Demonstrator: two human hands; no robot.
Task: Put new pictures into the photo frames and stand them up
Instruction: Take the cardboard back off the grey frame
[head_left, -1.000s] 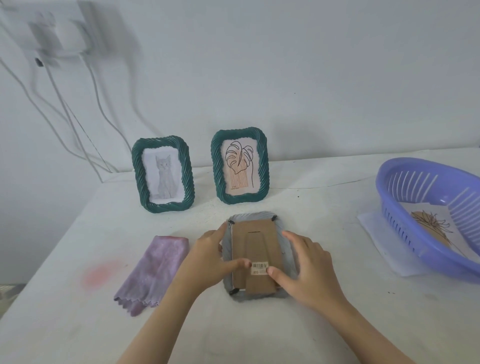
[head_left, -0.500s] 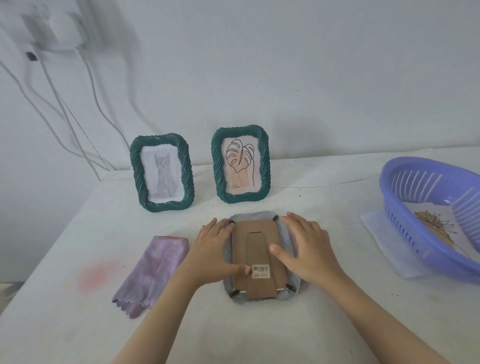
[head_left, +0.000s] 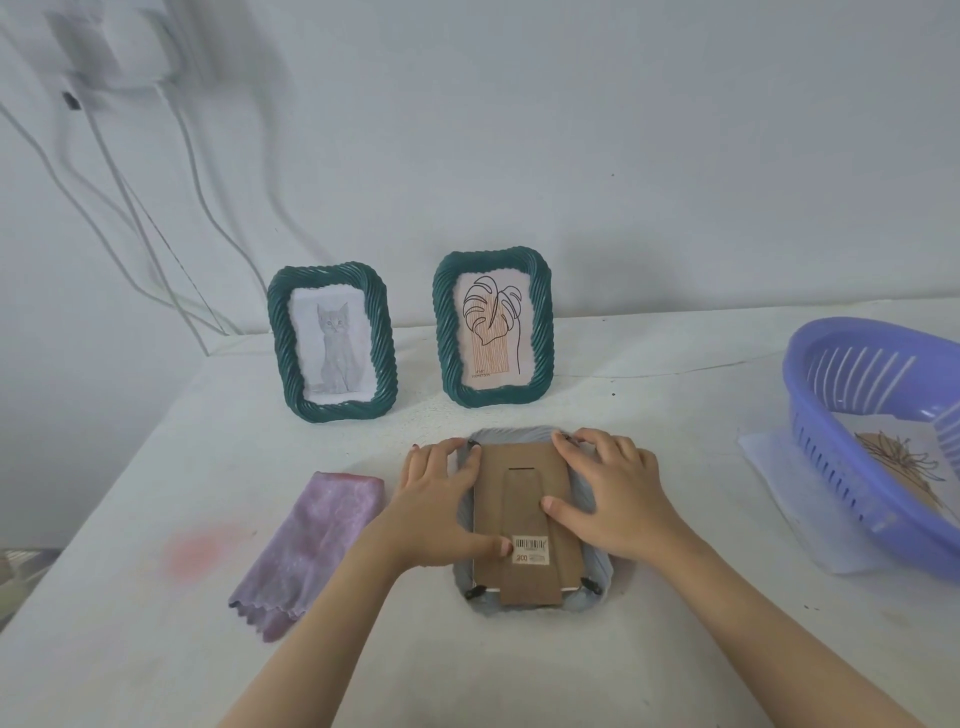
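Item one, a grey photo frame (head_left: 514, 435), is lying face down on the white table (head_left: 675, 649) in the near middle, and it is serving here as the centre of the dial. Its brown cardboard backing (head_left: 519, 483) is facing up, carrying a barcode sticker (head_left: 531, 550) low on the fold-out stand strip, with small black clips showing at the corners. The left hand (head_left: 441, 504) is resting on the frame's 9 o'clock edge, its fingers (head_left: 457, 457) lying fairly straight along the rim and its thumb pressing the backing just beside the sticker; nothing is being gripped. The right hand (head_left: 613, 499) is covering the 2 o'clock corner, fingers spread and lightly arched on the rim, thumb pressing flat on the backing, likewise clasping nothing. Items two and three, both dark green frames, are standing upright toward the wall: the cat frame (head_left: 332, 340) at 11 o'clock (a grey seated cat on white paper) and the leaf frame (head_left: 493, 327) at 12 o'clock, the two apart from each other. A folded purple cloth (head_left: 311, 545) is lying at 9 o'clock, near the left hand, with a faint pink stain (head_left: 195, 551) beyond it. A purple basket (head_left: 831, 467) is sitting at 3 o'clock on a white sheet (head_left: 769, 467), holding a loose picture (head_left: 904, 467) of a line-drawn plant. White cables (head_left: 156, 234) are hanging down the wall at 10 o'clock.
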